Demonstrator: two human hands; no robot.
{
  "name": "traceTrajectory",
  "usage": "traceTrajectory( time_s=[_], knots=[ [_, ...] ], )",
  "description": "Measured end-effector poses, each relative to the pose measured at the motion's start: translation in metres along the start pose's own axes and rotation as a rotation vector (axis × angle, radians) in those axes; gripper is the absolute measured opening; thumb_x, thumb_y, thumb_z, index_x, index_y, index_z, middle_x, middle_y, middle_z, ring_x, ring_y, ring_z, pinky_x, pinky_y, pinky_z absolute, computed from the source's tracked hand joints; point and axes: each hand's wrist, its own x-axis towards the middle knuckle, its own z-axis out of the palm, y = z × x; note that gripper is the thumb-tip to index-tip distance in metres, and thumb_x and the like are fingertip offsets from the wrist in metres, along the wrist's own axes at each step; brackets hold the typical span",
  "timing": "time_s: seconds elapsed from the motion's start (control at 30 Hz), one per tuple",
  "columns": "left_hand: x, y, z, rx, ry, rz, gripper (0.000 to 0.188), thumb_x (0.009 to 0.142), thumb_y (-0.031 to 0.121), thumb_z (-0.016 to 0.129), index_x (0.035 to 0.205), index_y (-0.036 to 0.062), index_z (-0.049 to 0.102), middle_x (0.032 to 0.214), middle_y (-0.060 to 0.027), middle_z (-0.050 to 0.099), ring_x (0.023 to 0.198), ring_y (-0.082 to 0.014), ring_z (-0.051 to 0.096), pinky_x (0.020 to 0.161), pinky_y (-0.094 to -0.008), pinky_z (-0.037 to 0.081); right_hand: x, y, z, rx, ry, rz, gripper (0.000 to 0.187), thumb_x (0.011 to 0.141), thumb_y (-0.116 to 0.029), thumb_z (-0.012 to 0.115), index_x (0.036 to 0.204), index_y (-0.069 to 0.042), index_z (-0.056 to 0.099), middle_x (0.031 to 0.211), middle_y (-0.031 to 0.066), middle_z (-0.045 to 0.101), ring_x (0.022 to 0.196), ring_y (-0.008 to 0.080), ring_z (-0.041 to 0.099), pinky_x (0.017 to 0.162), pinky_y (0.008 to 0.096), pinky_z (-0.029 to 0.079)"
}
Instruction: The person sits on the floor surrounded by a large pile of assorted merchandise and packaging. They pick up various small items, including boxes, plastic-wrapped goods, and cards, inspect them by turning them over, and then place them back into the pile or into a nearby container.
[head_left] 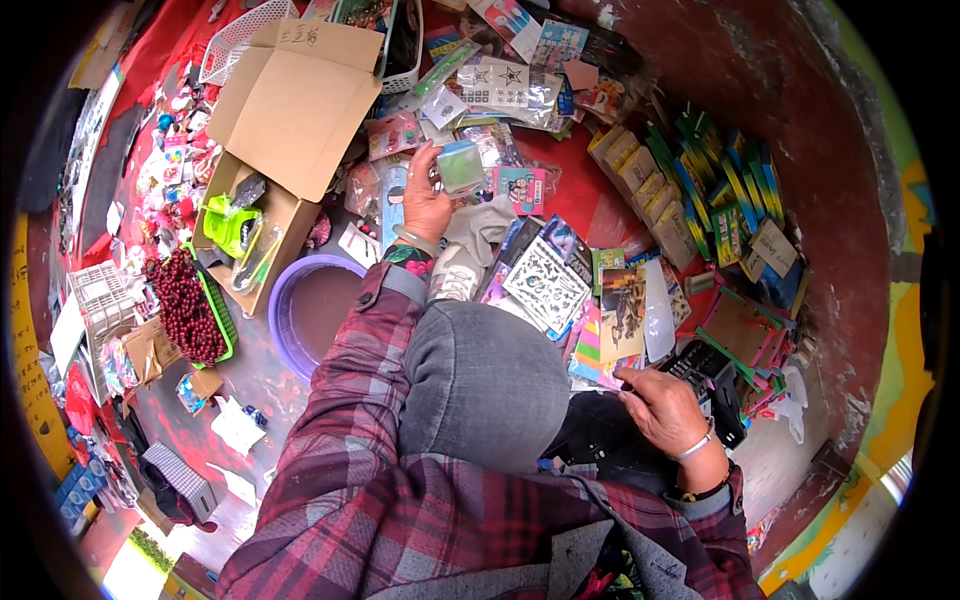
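Note:
My left hand reaches forward, its fingers closed on the edge of a small square packet with pale green contents. Just right of that packet lies a pink card with a cartoon figure. My right hand is low on the right with its fingers loosely bent and apart, and I see nothing in it. Its fingertips are close to a fanned pile of picture sheets. On that pile are a black-and-white patterned sheet and a tan picture sheet.
An open cardboard box and a purple basin stand left of my arm. Dark red beads fill a green basket. Brown boxes and stacked green-blue packs line the right. A black case sits beside my right hand.

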Motion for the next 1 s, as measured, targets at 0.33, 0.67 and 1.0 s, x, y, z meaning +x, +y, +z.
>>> traceTrajectory(
  time_s=[0.33,0.67,1.0],
  knots=[
    [0.003,0.031,0.005,0.198,-0.059,0.001,0.061,0.061,-0.005,0.06,0.119,0.0078,0.048,0.116,-0.0117,0.047,0.104,-0.0266,0.051,0.086,-0.0306,0.047,-0.003,0.006,0.003,-0.017,0.029,-0.035,0.024,0.082,-0.012,0.059,0.103,-0.002,0.059,0.083,0.0176,0.06,0.077,0.0358,0.058,0.066,0.041,0.047],
    [0.011,0.133,0.004,0.234,-0.492,0.09,0.056,0.061,0.01,0.069,0.113,0.0022,0.05,0.106,-0.0167,0.049,0.102,-0.0319,0.05,0.09,-0.0355,0.042,-0.004,0.003,0.003,0.1,0.153,0.031,0.028,0.084,-0.013,0.058,0.109,-0.002,0.059,0.088,0.0166,0.063,0.077,0.0315,0.062,0.069,0.0358,0.048],
    [-0.008,0.317,-0.007,0.001,-0.933,0.161,0.058,0.067,-0.006,0.063,0.122,0.0009,0.046,0.121,-0.0099,0.046,0.117,-0.0199,0.045,0.099,-0.0345,0.039,0.025,-0.032,-0.045,0.699,0.525,-0.273,0.039,0.082,-0.01,0.065,0.118,-0.003,0.055,0.108,0.0054,0.06,0.098,0.0134,0.057,0.082,0.0262,0.046]
  ],
)
